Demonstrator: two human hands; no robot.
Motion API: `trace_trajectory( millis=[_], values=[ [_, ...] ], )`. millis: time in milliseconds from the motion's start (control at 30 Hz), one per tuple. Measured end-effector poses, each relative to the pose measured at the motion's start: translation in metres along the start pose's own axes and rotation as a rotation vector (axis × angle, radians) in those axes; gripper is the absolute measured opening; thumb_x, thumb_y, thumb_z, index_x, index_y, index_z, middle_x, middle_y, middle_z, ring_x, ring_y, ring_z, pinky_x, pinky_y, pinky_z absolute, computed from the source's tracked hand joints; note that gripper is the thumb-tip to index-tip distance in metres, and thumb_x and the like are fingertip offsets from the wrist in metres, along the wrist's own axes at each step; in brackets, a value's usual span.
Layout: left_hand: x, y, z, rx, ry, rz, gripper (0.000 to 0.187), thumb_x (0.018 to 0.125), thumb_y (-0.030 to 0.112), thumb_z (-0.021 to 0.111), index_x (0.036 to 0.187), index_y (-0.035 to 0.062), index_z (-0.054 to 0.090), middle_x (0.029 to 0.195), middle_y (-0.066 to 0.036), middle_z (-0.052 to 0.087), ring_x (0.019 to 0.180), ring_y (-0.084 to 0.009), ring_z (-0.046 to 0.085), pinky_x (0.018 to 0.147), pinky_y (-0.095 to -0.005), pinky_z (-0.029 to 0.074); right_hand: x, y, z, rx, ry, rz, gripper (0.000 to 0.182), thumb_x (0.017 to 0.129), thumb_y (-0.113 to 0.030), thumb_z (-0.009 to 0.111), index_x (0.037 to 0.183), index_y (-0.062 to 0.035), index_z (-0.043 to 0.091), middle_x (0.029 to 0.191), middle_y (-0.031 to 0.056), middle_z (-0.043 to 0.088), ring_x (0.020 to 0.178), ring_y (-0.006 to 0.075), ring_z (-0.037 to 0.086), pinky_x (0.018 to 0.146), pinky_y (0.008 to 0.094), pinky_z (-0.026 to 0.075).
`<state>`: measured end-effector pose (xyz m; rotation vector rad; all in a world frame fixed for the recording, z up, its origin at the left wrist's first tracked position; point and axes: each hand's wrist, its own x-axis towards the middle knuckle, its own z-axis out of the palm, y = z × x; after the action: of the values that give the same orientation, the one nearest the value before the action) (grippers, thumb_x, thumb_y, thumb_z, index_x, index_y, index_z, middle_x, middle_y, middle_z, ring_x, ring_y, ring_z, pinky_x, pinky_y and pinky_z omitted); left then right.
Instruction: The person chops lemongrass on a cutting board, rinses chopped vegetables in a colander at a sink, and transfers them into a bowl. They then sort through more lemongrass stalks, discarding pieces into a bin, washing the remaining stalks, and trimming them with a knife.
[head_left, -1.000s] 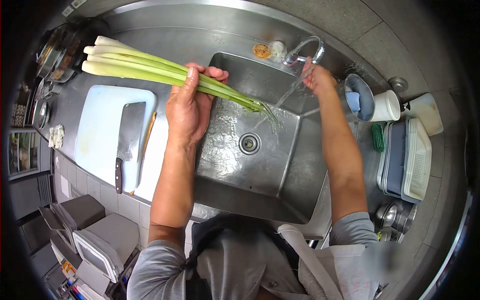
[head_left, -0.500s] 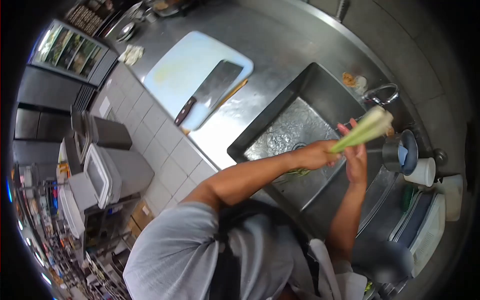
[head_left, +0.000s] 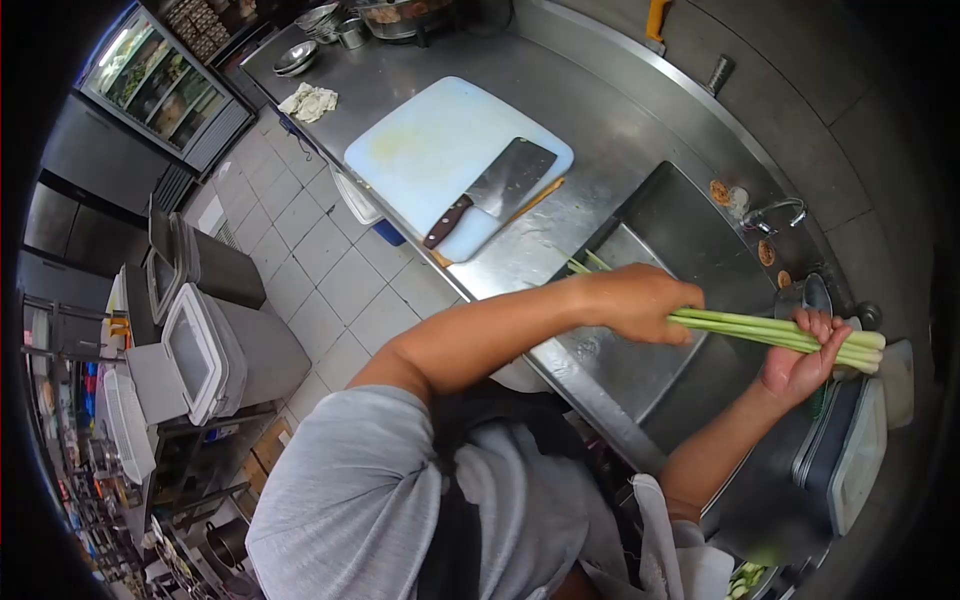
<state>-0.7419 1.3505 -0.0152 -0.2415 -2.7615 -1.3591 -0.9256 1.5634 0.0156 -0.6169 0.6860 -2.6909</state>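
Observation:
A bunch of long green stalks with pale ends is stretched between my two hands above the sink. My left hand is closed around the thinner green part, whose tips poke out behind the wrist. Near the pale ends, my right hand has its fingers wrapped over the stalks from below. The faucet stands at the sink's far edge. A cleaver lies on the white cutting board left of the sink, its blade flat and its brown handle toward the counter's near edge.
Pale containers stand right of the sink, beside a metal pot. A crumpled cloth and metal bowls sit at the counter's far left. Lidded bins stand on the tiled floor. Cut green vegetables show at the bottom right.
The stalks have swung from pointing up over the sink to lying almost level toward the right. My right hand has moved right and closed on them. The head view has shifted.

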Motion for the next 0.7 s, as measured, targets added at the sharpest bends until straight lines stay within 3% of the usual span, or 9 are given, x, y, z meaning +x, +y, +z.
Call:
trace_trajectory(
  millis=[100,167,233,300,367,467,500,533,700],
  values=[
    [-0.097,-0.014,-0.044,-0.173,0.018,0.042,0.043,0.09,0.031,0.073,0.122,0.0055,0.06,0.089,-0.012,0.069,0.087,-0.0265,0.068,0.077,-0.0369,0.052,-0.042,0.065,0.062,0.199,-0.118,0.106,0.02,0.105,-0.023,0.053,0.094,-0.0073,0.056,0.073,-0.0021,0.042,0.064,0.0097,0.04,0.063,0.029,0.036],
    [-0.165,-0.034,-0.066,-0.392,0.034,-0.028,0.04,0.093,0.028,0.071,0.123,0.005,0.058,0.085,-0.007,0.066,0.074,-0.0184,0.066,0.067,-0.0328,0.051,-0.066,0.124,0.111,0.212,-0.185,0.158,0.016,0.103,-0.019,0.054,0.091,-0.0086,0.057,0.073,-0.0037,0.043,0.061,0.0076,0.038,0.059,0.0287,0.034],
    [-0.238,-0.035,-0.1,-0.492,0.009,-0.296,0.037,0.096,0.026,0.069,0.125,0.0064,0.058,0.079,0.0,0.06,0.062,-0.0084,0.056,0.057,-0.0261,0.047,-0.091,0.194,0.16,0.215,-0.15,0.266,0.015,0.102,-0.018,0.052,0.09,-0.0105,0.057,0.072,-0.0045,0.045,0.06,0.0077,0.041,0.06,0.0271,0.035],
    [-0.306,-0.059,-0.117,-0.518,0.13,-0.425,0.039,0.098,0.035,0.066,0.123,0.0068,0.059,0.078,0.001,0.055,0.064,-0.0074,0.051,0.056,-0.0264,0.043,-0.108,0.27,0.193,0.226,-0.157,0.429,0.01,0.101,-0.018,0.051,0.096,-0.0112,0.056,0.075,-0.0002,0.053,0.063,0.0132,0.052,0.064,0.0326,0.045],
    [-0.362,-0.094,-0.123,-0.609,0.307,-0.565,0.034,0.1,0.035,0.062,0.117,0.0065,0.06,0.078,0.002,0.052,0.061,-0.0077,0.045,0.055,-0.026,0.04,-0.129,0.344,0.216,-0.186,-0.038,0.521,0.027,0.103,-0.034,0.054,0.11,-0.0083,0.057,0.087,0.0087,0.061,0.083,0.0242,0.064,0.075,0.0403,0.054],
    [-0.421,-0.168,-0.116,-0.507,0.456,-0.733,0.029,0.101,0.035,0.059,0.107,0.0068,0.059,0.072,0.003,0.047,0.06,-0.0081,0.043,0.053,-0.0276,0.038,-0.154,0.421,0.181,-1.093,-0.04,0.578,0.062,0.095,-0.057,0.058,0.127,-0.0038,0.055,0.103,0.0137,0.065,0.097,0.0265,0.064,0.078,0.0419,0.054],
    [-0.438,-0.195,-0.108,-0.49,0.504,-0.781,0.028,0.101,0.035,0.059,0.106,0.0069,0.058,0.07,0.003,0.046,0.058,-0.008,0.042,0.051,-0.0277,0.037,-0.16,0.451,0.129,-1.452,-0.269,0.29,0.067,0.092,-0.058,0.06,0.137,-0.0091,0.051,0.111,0.0182,0.062,0.107,0.0325,0.063,0.085,0.0446,0.053],
    [-0.449,-0.212,-0.099,-0.484,0.557,-0.834,0.028,0.102,0.035,0.058,0.104,0.0071,0.057,0.068,0.003,0.044,0.057,-0.0079,0.041,0.05,-0.0278,0.036,-0.177,0.449,0.124,-1.767,-0.349,0.391,0.072,0.087,-0.053,0.067,0.143,-0.0116,0.047,0.123,0.022,0.056,0.117,0.038,0.058,0.094,0.0487,0.049],
    [-0.483,-0.224,-0.097,-0.805,0.617,-0.859,0.024,0.103,0.036,0.056,0.102,0.0119,0.056,0.06,0.005,0.039,0.045,-0.0055,0.031,0.04,-0.0245,0.024,-0.193,0.442,0.157,-2.024,-0.403,0.586,0.078,0.08,-0.034,0.072,0.148,-0.0147,0.037,0.138,0.0226,0.047,0.121,0.0409,0.057,0.1,0.0492,0.047]
  ],
)
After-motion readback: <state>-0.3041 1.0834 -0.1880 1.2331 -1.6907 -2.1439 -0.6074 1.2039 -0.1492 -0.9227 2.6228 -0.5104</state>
